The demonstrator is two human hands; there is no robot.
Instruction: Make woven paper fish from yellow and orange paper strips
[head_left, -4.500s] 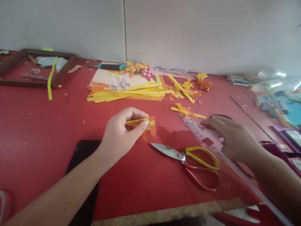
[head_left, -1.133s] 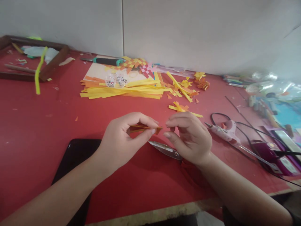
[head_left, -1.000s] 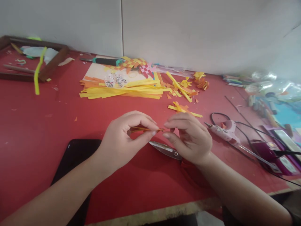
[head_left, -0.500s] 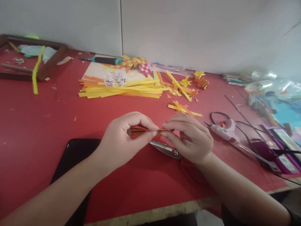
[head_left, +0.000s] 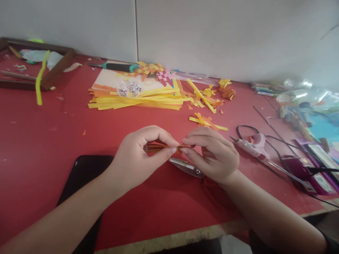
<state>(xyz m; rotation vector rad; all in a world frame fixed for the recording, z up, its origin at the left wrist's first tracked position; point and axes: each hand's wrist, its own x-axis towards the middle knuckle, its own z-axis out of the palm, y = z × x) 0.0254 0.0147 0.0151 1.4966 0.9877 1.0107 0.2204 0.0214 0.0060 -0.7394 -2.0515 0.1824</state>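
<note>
Orange paper strips (head_left: 156,148) stretch between my two hands, seen nearly edge-on and partly hidden by the fingers. My left hand (head_left: 140,155) pinches them between thumb and forefinger. At their right end, my right hand (head_left: 214,153) has its thumb and fingertips closed on the paper, close to the left fingertips. Beneath the hands lies a pair of scissors (head_left: 186,167) on the red table, its blades pointing left and its handle mostly covered by the right hand and wrist. A black phone-like slab (head_left: 82,180) rests under my left forearm.
Yellow and orange paper strips (head_left: 137,101) lie piled at the back, with a woven paper fish (head_left: 164,77) and a clear bead case (head_left: 129,88) there. A pink glue gun (head_left: 251,145) with its cord sits right. A brown frame (head_left: 71,56) holds scraps at the far left.
Both hands keep nearly the same pinch on the orange strips. The right fingers have shifted very slightly left; nothing else has visibly moved on the table.
</note>
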